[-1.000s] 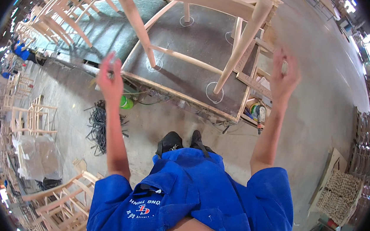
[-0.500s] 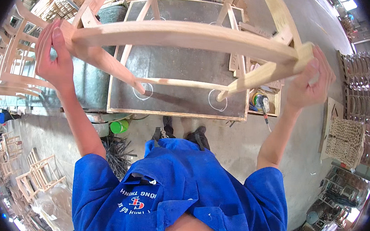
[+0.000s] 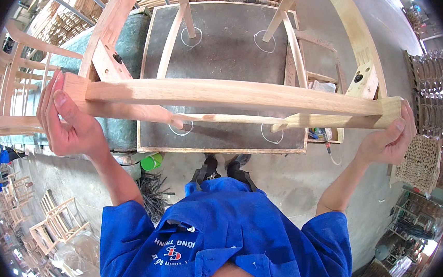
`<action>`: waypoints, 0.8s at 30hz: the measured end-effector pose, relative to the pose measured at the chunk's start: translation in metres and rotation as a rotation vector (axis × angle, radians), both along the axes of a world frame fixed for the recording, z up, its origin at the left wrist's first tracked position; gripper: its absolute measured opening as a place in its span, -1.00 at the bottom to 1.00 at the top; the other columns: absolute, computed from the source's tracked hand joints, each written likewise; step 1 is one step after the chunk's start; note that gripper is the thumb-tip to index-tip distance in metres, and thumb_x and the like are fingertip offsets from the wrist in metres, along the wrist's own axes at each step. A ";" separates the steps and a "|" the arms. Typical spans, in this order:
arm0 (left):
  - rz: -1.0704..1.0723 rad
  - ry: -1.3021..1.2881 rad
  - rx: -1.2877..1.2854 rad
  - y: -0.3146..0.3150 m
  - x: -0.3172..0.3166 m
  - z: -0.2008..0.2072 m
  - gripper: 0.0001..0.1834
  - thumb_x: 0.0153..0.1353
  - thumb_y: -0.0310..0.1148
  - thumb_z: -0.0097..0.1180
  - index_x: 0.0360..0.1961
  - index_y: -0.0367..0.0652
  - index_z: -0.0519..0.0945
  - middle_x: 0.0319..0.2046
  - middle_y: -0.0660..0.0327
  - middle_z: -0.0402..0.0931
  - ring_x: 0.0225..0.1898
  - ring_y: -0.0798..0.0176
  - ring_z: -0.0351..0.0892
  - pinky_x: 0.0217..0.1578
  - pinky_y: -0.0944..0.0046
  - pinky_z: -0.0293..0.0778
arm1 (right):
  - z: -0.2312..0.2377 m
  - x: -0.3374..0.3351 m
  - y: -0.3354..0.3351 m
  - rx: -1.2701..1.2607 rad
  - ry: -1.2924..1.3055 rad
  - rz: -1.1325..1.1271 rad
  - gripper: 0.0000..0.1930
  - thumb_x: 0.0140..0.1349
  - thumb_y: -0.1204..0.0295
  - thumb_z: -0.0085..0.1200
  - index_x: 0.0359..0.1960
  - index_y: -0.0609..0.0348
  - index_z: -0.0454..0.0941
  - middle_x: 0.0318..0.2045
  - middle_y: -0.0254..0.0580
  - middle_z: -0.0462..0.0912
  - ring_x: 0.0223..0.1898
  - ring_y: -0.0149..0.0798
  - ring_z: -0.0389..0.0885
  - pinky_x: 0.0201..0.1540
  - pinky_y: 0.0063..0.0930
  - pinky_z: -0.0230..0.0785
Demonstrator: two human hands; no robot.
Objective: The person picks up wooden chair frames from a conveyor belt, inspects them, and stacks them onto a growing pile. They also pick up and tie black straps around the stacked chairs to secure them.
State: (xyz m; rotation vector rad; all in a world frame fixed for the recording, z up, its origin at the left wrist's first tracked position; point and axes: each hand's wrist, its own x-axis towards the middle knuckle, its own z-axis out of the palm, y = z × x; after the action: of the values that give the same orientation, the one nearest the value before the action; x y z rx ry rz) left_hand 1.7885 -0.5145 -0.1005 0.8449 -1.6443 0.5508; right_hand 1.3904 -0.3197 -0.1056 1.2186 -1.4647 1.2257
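left hand (image 3: 72, 127) and right hand (image 3: 391, 140) clamped on near corners of pale wooden chair frame (image 3: 235, 96), legs over dark wood-edged rectangular tabletop (image 3: 223, 45), feet by thin white drawn rings (image 3: 201, 37). step looks like steadying; next move probably calls for even two-sided grip.

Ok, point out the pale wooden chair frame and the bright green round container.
Pale wooden chair frame (image 3: 235, 96): head view, middle of its nearest rail.
Bright green round container (image 3: 151, 162): head view, middle of visible surface.
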 end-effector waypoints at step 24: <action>0.050 -0.051 0.071 0.003 0.007 0.003 -0.82 0.25 -0.48 0.00 -0.33 -0.32 0.64 -0.25 0.14 0.64 -0.20 0.21 0.61 -0.24 0.33 0.47 | -0.001 0.008 0.006 -0.014 -0.075 0.119 -0.74 0.26 0.38 -0.04 -0.26 0.38 0.57 -0.19 0.05 0.62 -0.16 -0.06 0.55 -0.06 -0.25 0.39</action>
State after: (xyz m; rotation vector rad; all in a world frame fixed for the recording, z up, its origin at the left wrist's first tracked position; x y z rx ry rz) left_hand 1.7958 -0.5117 -0.0974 0.9333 -1.7009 0.5556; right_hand 1.3986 -0.3139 -0.1067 1.2782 -1.4521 1.3719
